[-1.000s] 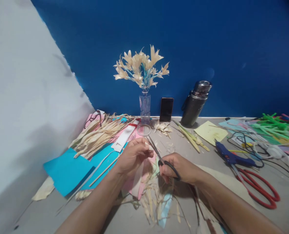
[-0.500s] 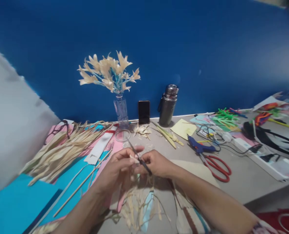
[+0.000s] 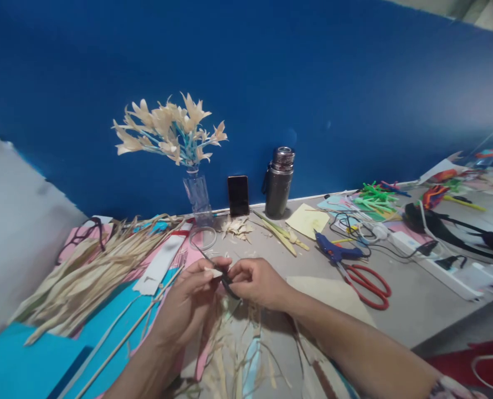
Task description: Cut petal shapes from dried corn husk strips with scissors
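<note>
In the lower middle of the frame, our left hand (image 3: 188,302) has its grip pinched on a small pale piece (image 3: 213,272). Beside it, our right hand (image 3: 260,282) has its grip around the dark handles of the scissors (image 3: 230,287), whose blades point up and left, close to the piece. Pale scraps (image 3: 221,360) lie on the table (image 3: 412,299) at bottom centre. We see flowers (image 3: 167,124) in a clear bottle (image 3: 197,195) at upper left and a flask (image 3: 278,188) right of centre.

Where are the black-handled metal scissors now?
In the head view, below centre: the scissors are in the right hand, close to the left hand, blades pointing toward the round translucent ring.
</note>
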A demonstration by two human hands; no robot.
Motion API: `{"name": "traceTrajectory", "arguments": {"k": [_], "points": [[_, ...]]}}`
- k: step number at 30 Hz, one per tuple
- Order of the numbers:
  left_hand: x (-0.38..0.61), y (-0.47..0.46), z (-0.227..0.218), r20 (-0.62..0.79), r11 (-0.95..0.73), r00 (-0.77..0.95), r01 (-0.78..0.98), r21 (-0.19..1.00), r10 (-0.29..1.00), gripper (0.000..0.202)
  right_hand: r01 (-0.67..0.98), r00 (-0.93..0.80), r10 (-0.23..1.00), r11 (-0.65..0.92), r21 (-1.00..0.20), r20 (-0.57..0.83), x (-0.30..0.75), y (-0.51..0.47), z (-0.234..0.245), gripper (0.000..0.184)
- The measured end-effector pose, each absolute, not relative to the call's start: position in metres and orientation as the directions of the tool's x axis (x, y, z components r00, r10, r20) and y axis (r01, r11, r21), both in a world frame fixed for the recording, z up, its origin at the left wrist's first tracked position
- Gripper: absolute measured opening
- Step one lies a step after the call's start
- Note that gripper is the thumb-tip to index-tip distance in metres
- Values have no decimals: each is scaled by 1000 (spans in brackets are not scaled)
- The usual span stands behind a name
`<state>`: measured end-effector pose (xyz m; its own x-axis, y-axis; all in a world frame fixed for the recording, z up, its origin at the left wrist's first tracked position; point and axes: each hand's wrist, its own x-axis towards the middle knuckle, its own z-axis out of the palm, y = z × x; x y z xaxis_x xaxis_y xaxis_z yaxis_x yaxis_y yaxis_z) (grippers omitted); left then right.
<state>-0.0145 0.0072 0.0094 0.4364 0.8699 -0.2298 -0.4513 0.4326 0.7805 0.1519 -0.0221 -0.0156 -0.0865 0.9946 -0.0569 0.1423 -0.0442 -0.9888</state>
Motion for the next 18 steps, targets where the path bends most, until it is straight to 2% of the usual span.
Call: {"name": "traceTrajectory", "arguments": {"k": [2, 4, 6, 8, 11, 15, 17, 18], "points": [[-14, 9, 6, -309, 431, 350, -360, 827, 884, 19, 319, -25, 999, 31, -947, 24, 160, -18, -15, 17], [-14, 11, 2, -345, 431, 293, -318, 845, 892, 20, 526, 4, 997, 67, -848, 81, 172, -13, -12, 15], [-13, 12, 0, -337, 427, 297, -325, 844, 893, 21, 768, -7, 995, 67, -636, 96, 186, -8, -10, 16], [-13, 12, 0, -314, 423, 326, -354, 834, 892, 20, 914, -17, 1000, 26, -406, 26, 195, -5, -10, 21], [-12, 9, 2, -277, 414, 358, -399, 818, 892, 19, 935, -41, 999, 43, -352, 15, 196, -5, -12, 24], [-12, 7, 3, -252, 402, 382, -388, 829, 889, 19, 957, -50, 996, 67, -282, 67, 187, -11, -9, 28], [-11, 6, 1, -234, 386, 391, -372, 844, 890, 18, 931, -37, 996, 62, -361, 77, 183, -14, -5, 24], [-11, 5, 0, -226, 374, 387, -363, 854, 894, 18, 879, -35, 997, 64, -472, 71, 182, -15, -3, 20]]}}
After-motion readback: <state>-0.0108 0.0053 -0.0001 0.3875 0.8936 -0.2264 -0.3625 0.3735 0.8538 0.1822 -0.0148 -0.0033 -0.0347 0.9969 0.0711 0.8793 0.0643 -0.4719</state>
